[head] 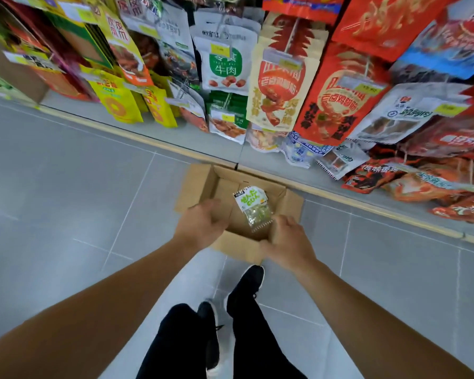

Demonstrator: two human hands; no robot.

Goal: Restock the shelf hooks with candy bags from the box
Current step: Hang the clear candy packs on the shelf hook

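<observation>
Nearly done, judging by box: one green candy bag (253,210) lay in cardboard box (257,248) on floor (66,187). Left hand (201,224), right hand (286,246) clasped box's near rim. Bag unhung; hooks (290,36) crowded with snack packs.

Matt brown cardboard box (225,184), glossy plastic candy bag (253,209), smooth grey floor tiles (66,187).

Bright, even overhead light fills the scene, leaving only soft, faint shadows on the pale grey tiled floor (66,187) and a mild sheen on the glossy hanging snack packets (340,99). The wide-angle lens bends the yellow-edged shelf base (137,136) and stretches both bare forearms toward the lower corners. Packets at the upper edges smear with motion blur, their print unreadable.
</observation>
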